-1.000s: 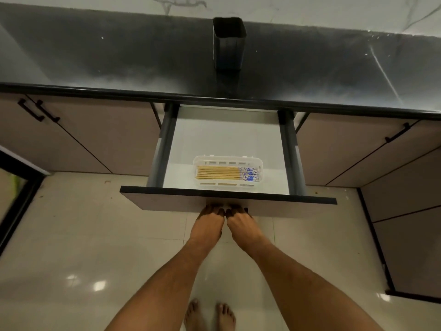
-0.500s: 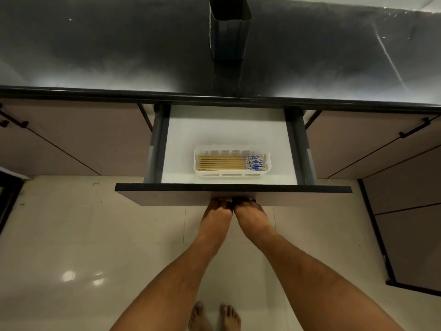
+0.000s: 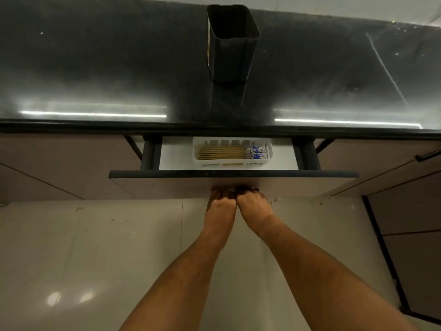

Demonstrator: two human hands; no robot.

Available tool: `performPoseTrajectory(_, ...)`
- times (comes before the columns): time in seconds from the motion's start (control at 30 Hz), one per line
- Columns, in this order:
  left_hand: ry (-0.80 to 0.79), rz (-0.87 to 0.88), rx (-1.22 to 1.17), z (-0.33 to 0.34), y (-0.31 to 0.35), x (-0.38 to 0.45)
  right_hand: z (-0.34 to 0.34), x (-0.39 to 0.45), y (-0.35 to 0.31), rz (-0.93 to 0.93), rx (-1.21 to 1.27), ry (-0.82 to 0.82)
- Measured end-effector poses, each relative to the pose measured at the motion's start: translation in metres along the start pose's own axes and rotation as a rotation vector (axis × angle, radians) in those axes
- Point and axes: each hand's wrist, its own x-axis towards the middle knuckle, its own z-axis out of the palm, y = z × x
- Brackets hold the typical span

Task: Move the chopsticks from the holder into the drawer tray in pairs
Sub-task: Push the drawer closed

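Several wooden chopsticks (image 3: 224, 152) with blue-patterned ends lie side by side in a white slotted tray (image 3: 232, 163) inside the drawer (image 3: 233, 181). The drawer stands partly open under the counter edge. A dark square holder (image 3: 230, 46) stands upright on the black counter (image 3: 95, 68), and no chopsticks show above its rim. My left hand (image 3: 220, 206) and my right hand (image 3: 254, 206) sit side by side, both curled around the handle on the drawer front, fingers hidden beneath it.
Closed cabinet doors (image 3: 59, 168) flank the drawer on both sides, with a dark bar handle (image 3: 427, 156) at the right. Below lies a glossy tiled floor (image 3: 95, 259). Tall cabinet panels (image 3: 410, 247) run down the right edge.
The drawer has slid inward under the counter, so much less of its inside shows. Both hands have moved forward with the handle. The view has shifted closer to the counter.
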Motion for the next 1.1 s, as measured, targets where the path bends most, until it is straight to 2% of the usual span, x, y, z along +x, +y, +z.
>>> performPoseTrajectory(0.23, 0.059, 0.013, 0.083, -0.018, -0.011, 0.071, -0.03, 0.064, 0.016, 0.0, -0.041, 0.082)
performPoseTrajectory(0.3, 0.05, 0.007, 0.123, -0.019, -0.014, 0.088, -0.036, 0.081, 0.02, 0.0, -0.038, 0.064)
performPoseTrajectory(0.4, 0.039, 0.056, 0.334, -0.021, -0.016, 0.107, -0.042, 0.1, 0.025, -0.002, -0.095, 0.027)
performPoseTrajectory(0.47, -0.007, -0.009, 0.371, -0.018, -0.016, 0.114, -0.045, 0.109, 0.026, 0.011, -0.106, 0.0)
performPoseTrajectory(0.57, 0.149, -0.002, 0.318, -0.012, -0.018, 0.13, -0.048, 0.118, 0.028, 0.0, -0.109, 0.061)
performPoseTrajectory(0.7, 0.193, 0.037, 0.388, -0.005, -0.022, 0.145, -0.049, 0.125, 0.036, -0.054, -0.093, 0.185)
performPoseTrajectory(0.77, 0.206, 0.052, 0.499, -0.005, -0.021, 0.147, -0.049, 0.128, 0.04, -0.084, -0.085, 0.223)
performPoseTrajectory(0.9, 0.175, -0.025, 0.804, -0.004, -0.02, 0.144, -0.047, 0.13, 0.042, -0.095, -0.119, 0.207)
performPoseTrajectory(1.0, 0.1, -0.034, 0.795, -0.009, -0.017, 0.144, -0.047, 0.13, 0.041, -0.09, -0.124, 0.202)
performPoseTrajectory(1.1, 0.07, -0.04, 0.546, -0.017, -0.018, 0.147, -0.053, 0.128, 0.042, -0.073, -0.075, 0.149)
